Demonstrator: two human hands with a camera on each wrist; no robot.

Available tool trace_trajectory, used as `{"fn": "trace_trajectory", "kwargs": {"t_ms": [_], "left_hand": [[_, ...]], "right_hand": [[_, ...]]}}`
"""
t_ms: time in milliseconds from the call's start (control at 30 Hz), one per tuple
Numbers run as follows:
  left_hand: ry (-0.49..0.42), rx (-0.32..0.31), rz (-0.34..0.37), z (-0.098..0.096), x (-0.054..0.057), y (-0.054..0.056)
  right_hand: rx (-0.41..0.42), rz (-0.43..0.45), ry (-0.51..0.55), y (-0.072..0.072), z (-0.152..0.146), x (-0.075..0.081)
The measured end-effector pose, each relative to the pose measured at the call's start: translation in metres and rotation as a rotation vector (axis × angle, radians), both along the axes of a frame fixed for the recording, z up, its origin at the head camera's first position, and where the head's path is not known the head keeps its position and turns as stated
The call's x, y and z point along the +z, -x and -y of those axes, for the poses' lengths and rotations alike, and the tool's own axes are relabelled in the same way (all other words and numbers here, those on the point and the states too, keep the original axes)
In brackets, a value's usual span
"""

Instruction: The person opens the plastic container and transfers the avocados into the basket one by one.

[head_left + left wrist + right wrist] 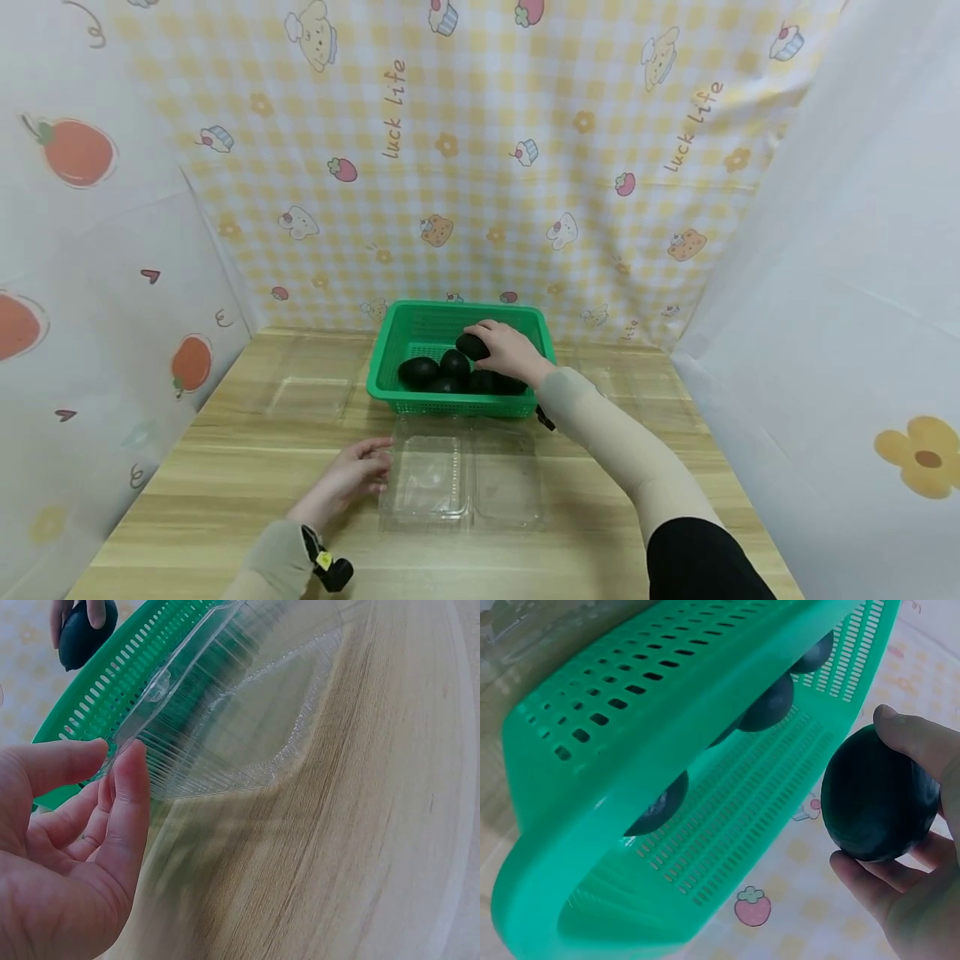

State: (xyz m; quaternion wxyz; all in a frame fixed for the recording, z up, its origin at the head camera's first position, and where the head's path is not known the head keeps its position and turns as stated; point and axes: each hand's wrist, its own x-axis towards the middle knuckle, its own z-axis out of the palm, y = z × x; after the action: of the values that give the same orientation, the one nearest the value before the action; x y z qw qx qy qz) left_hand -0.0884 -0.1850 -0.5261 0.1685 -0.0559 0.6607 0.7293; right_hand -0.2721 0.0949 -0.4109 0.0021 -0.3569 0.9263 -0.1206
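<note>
My right hand (pixel 512 350) holds a dark, egg-shaped avocado (pixel 881 793) above the green plastic basket (pixel 457 403). Its thumb and fingers curl round the fruit in the right wrist view. Several more dark avocados (pixel 418 372) lie inside the basket, toward its near side. In front of the basket a clear plastic clamshell box (pixel 508 479) lies unfolded flat on the table. My left hand (pixel 357 475) is at the left edge of this box, and the left wrist view shows thumb and fingers pinching its thin rim (pixel 118 747).
Another clear plastic container (pixel 311 395) lies on the wooden table (pixel 202 492) left of the basket. More clear plastic pieces (pixel 660 385) lie at the right. Patterned cloth (pixel 480 192) hangs right behind the basket, and pale sheets close off both sides.
</note>
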Motion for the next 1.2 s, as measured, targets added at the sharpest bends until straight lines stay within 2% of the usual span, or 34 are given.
{"fn": "trace_trajectory", "kwargs": {"t_ms": [333,567,767,933,1200], "left_hand": [[-0.011,0.001,-0.005,0.001,0.003,-0.002],[-0.023,0.01,-0.007,0.001,0.002,-0.003],[-0.015,0.014,-0.009,0.001,0.001,-0.003],[-0.011,0.015,-0.004,0.001,0.001,-0.002],[-0.018,0.014,-0.004,0.0,0.001,-0.003]], "right_hand": [[-0.072,0.005,-0.018,0.011,0.007,-0.002],[-0.125,0.041,0.004,0.022,0.01,-0.007],[-0.138,0.045,0.0,0.031,0.01,-0.01],[-0.162,0.059,-0.011,0.036,0.009,-0.008],[-0.189,0.085,-0.028,0.042,0.005,-0.015]]}}
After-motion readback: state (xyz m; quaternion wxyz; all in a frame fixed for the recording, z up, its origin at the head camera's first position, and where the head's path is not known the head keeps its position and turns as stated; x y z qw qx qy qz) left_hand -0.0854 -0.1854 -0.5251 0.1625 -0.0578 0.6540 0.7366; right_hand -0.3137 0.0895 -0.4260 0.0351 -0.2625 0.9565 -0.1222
